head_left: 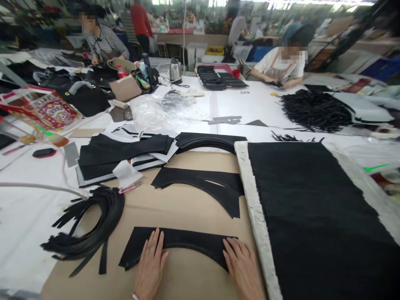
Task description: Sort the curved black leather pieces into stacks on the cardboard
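A black curved leather-like piece (187, 239) lies flat on the tan board (137, 212) in front of me. My left hand (151, 262) rests on its left part, fingers stretched out. On its right end lies my right hand (242, 264), fingers also extended and flat. Beyond it are more black curved pieces (200, 181), partly overlapping. A bundle of black strips (108, 221) curls on the board's left side. Right of my right hand stands a large black panel (312, 208) with a rough whitish border.
Stacked black and white cut pieces (125, 150) lie at the board's far left, with pink-handled snips (129, 187) nearby. Farther off are clear plastic wrap (162, 110), a kettle (175, 71) and a heap of black strips (312, 108). Co-workers sit across the white table (228, 100).
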Tool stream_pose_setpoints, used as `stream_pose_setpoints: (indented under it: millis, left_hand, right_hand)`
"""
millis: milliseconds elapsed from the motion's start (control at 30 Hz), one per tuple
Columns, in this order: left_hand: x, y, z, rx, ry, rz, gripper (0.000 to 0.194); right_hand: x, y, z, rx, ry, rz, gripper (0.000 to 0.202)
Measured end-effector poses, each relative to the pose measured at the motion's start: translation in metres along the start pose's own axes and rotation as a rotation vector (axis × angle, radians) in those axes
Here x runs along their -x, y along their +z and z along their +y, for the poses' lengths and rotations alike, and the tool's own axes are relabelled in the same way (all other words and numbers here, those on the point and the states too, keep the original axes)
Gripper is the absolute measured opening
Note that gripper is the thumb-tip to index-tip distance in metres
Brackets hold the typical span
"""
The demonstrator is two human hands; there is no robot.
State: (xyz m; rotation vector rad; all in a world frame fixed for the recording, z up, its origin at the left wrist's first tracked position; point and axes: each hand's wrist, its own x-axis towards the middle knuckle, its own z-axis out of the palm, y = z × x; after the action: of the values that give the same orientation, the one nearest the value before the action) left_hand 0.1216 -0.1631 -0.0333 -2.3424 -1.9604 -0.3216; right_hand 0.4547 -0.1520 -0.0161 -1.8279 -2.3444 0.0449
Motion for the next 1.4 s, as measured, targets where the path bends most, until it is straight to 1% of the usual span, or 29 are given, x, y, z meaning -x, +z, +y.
stream_pose_setpoints:
  millis: [67, 133, 233, 300, 367, 433, 467, 533, 600, 633, 700, 800, 867, 900, 933, 967, 1000, 1033, 1067, 1100, 1133, 1200, 1233, 1300, 1333, 1400]
  left_hand:
    - [-0.014, 0.005, -0.005, 0.041, -0.008, 0.031, 0.065]
    - [-0.023, 0.006, -0.007, 0.111, -0.04, 0.05, 0.059]
    - [-0.034, 0.002, 0.002, 0.308, -0.106, 0.011, 0.045]
    - [-0.046, -0.003, 0.017, 0.503, -0.188, -0.06, 0.037]
    - [-0.064, -0.008, 0.037, 0.737, -0.303, -0.165, 0.032]
    - [-0.086, -0.012, 0.058, 0.996, -0.464, -0.312, 0.029]
    - [-0.098, -0.013, 0.069, 1.135, -0.577, -0.397, 0.03]
    - [-0.122, -0.015, 0.088, 1.446, -0.835, -0.53, 0.038]
    - [-0.146, -0.019, 0.103, 1.764, -1.039, -0.593, 0.047]
    - [-0.157, -0.022, 0.109, 1.892, -1.092, -0.616, 0.048]
    - [-0.175, -0.027, 0.118, 2.054, -1.155, -0.652, 0.04]
    - [-0.19, -0.033, 0.123, 2.121, -1.243, -0.661, 0.018]
    - [-0.192, -0.036, 0.122, 2.133, -1.282, -0.65, 0.011]
    - [-0.19, -0.038, 0.12, 2.147, -1.289, -0.645, 0.011]
    - [-0.188, -0.041, 0.119, 2.177, -1.296, -0.638, 0.013]
    - [-0.185, -0.044, 0.118, 2.224, -1.305, -0.627, 0.015]
    - [-0.181, -0.048, 0.117, 2.283, -1.315, -0.612, 0.018]
    - [-0.177, -0.052, 0.118, 2.348, -1.327, -0.599, 0.02]
    - [-0.173, -0.057, 0.119, 2.413, -1.336, -0.589, 0.021]
    - [-0.168, -0.061, 0.121, 2.472, -1.34, -0.582, 0.023]
    - [-0.163, -0.065, 0.124, 2.516, -1.336, -0.583, 0.024]
    - [-0.155, -0.071, 0.128, 2.57, -1.315, -0.6, 0.027]
    - [-0.152, -0.072, 0.129, 2.58, -1.305, -0.606, 0.027]
    - [-0.148, -0.07, 0.125, 2.555, -1.33, -0.587, 0.025]
    - [-0.148, -0.068, 0.118, 2.528, -1.356, -0.551, 0.023]
    - [-0.15, -0.061, 0.098, 2.439, -1.405, -0.406, 0.018]
  right_hand:
    - [-0.025, -0.007, 0.008, -0.035, 0.084, -0.012, 0.034]
    - [-0.057, -0.012, 0.013, -0.029, 0.143, -0.014, 0.038]
    - [-0.107, -0.013, 0.017, 0.072, 0.161, -0.03, 0.046]
    - [-0.133, -0.01, 0.018, 0.162, 0.141, -0.074, 0.043]
    - [-0.151, -0.009, 0.019, 0.219, 0.12, -0.11, 0.039]
    - [-0.16, -0.01, 0.02, 0.23, 0.097, -0.121, 0.039]
    - [-0.162, -0.012, 0.02, 0.224, 0.077, -0.123, 0.039]
    - [-0.162, -0.021, 0.017, 0.216, 0.025, -0.131, 0.038]
    - [-0.157, -0.032, 0.008, 0.204, -0.031, -0.137, 0.039]
    - [-0.153, -0.039, 0.001, 0.194, -0.054, -0.14, 0.039]
    - [-0.14, -0.051, -0.017, 0.155, -0.086, -0.147, 0.04]
    - [-0.117, -0.067, -0.037, 0.041, -0.08, -0.141, 0.039]
    - [-0.103, -0.073, -0.04, -0.101, -0.041, -0.086, 0.03]
    - [-0.097, -0.075, -0.038, -0.194, 0.008, -0.037, 0.031]
    - [-0.091, -0.076, -0.034, -0.299, 0.087, 0.02, 0.038]
    - [-0.085, -0.076, -0.03, -0.411, 0.208, 0.079, 0.05]
    - [-0.08, -0.075, -0.026, -0.538, 0.367, 0.119, 0.062]
    - [-0.075, -0.073, -0.023, -0.686, 0.549, 0.126, 0.072]
    - [-0.07, -0.07, -0.022, -0.855, 0.723, 0.088, 0.078]
    - [-0.065, -0.067, -0.023, -1.035, 0.864, 0.013, 0.08]
    - [-0.061, -0.064, -0.025, -1.212, 0.97, -0.079, 0.079]
    - [-0.053, -0.062, -0.032, -1.505, 1.093, -0.248, 0.071]
    - [-0.05, -0.062, -0.036, -1.601, 1.139, -0.293, 0.068]
    - [-0.045, -0.065, -0.04, -1.708, 1.226, -0.31, 0.068]
    - [-0.042, -0.067, -0.039, -1.722, 1.252, -0.299, 0.067]
    - [-0.034, -0.072, -0.031, -1.67, 1.251, -0.238, 0.061]
